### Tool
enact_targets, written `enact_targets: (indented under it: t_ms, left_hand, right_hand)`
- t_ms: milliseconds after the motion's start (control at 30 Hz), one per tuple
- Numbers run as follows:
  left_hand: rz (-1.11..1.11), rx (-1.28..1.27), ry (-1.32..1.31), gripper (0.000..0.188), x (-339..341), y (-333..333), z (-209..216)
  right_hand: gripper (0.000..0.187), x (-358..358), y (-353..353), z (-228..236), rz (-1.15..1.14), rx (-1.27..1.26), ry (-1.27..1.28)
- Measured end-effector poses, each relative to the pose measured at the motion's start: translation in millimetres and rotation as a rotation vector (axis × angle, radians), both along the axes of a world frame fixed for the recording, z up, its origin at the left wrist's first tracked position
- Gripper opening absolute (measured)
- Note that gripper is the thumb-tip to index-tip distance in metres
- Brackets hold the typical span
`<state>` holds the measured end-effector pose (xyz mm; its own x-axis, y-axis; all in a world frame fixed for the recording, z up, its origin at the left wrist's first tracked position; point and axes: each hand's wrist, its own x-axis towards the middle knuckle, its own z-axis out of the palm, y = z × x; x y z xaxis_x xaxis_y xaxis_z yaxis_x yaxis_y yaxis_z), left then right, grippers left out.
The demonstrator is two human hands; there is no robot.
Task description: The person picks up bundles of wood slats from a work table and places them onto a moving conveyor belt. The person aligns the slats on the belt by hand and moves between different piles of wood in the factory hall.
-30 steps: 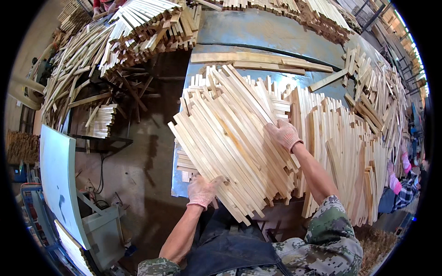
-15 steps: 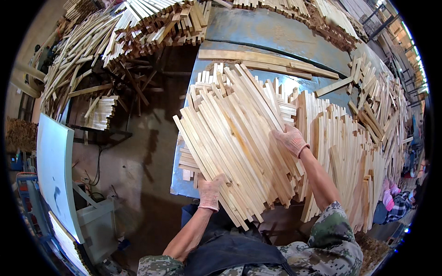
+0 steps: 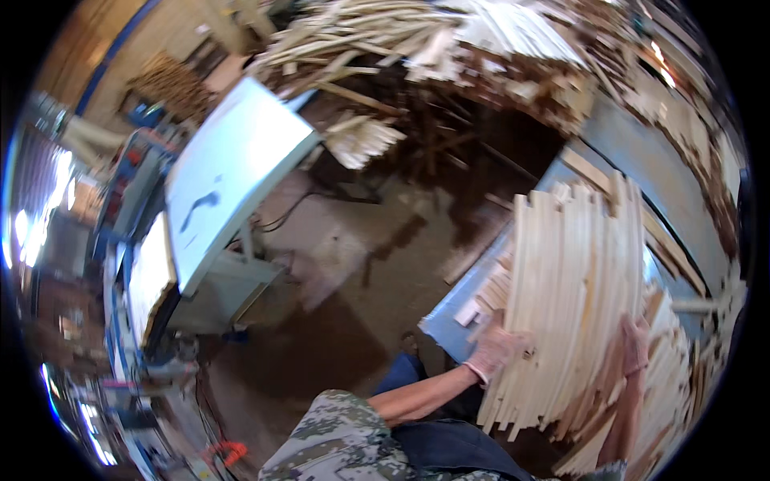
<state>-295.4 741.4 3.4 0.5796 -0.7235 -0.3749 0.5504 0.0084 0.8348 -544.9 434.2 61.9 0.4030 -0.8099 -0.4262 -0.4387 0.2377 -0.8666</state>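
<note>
Between my two gloved hands I hold a broad bundle of pale wooden strips [image 3: 561, 280], laid side by side with uneven ends. My left hand [image 3: 499, 349] grips the bundle's left edge low down, with some fingers hidden by the strips. My right hand [image 3: 634, 345] closes on the opposite edge and is slightly blurred. The bundle sits over the near corner of a blue-topped table [image 3: 449, 325]. Short wood pieces [image 3: 493, 293] lie on that table beside my left hand.
To the left stands a machine with a tilted light-blue panel [image 3: 241, 160]. A heap of loose strips [image 3: 353, 36] and a stack of wood [image 3: 521, 72] are at the back. More strips [image 3: 670, 361] lie right of my right hand. An orange coil [image 3: 228, 453] is on the floor.
My view has swung to the left, bringing the light-blue panel nearer the middle. The bundle, still in both hands, now appears more upright and further right in the picture.
</note>
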Motion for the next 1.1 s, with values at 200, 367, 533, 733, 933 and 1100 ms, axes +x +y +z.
enact_targets:
  t_ms: [200,367,533,733,933,1100]
  left_hand:
    - [0.107,0.138,-0.446,0.056,89.3,47.0,71.3]
    - [0.292,0.11,-0.445,0.054,193.0,136.7,131.0]
    - [0.499,0.039,-0.44,0.043,300.7,262.2,158.9]
    - [0.702,-0.041,-0.41,0.042,418.8,418.2,182.1]
    - [0.885,0.104,-0.238,0.052,511.8,557.0,180.4]
    - [0.865,0.353,-0.065,0.06,592.6,648.4,176.0]
  right_hand:
    - [0.045,95.5,-8.5,16.7,0.144,-0.2,-0.134]
    - [0.038,261.5,72.4,78.1,0.303,-0.283,-0.24]
    - [0.036,440.7,191.9,118.0,0.431,-0.402,-0.228]
    - [0.031,639.5,346.3,135.2,0.643,-0.19,-0.425]
    - [0.036,813.1,481.0,115.3,0.944,-0.151,-0.402]
    - [0.053,932.9,574.6,84.7,1.211,-0.092,-0.235]
